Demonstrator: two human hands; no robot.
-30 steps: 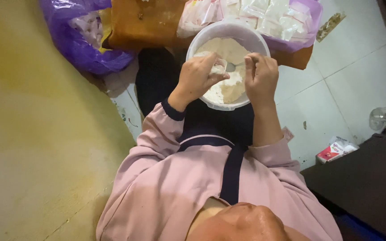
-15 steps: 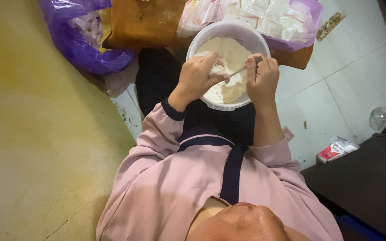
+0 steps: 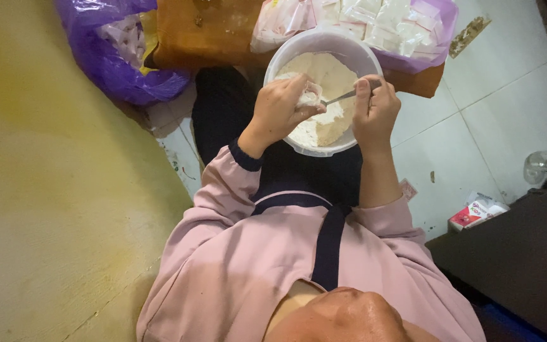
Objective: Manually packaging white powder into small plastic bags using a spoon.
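Hands [image 3: 327, 107] over bowl [image 3: 286, 54] (white), tiled floor [image 3: 495, 107]

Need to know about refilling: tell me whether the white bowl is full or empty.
Partly full: the white bowl holds pale powder below its rim, with the inner wall showing above it.

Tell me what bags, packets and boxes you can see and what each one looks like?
Small clear packet: pinched in the left hand over the white bowl, whitish filling.
Purple bag: floor, top left, crumpled, white packets inside.
Pile of packets: above the bowl, clear and white, on purple plastic.
Small box: tiled floor, right, red and white, flat.
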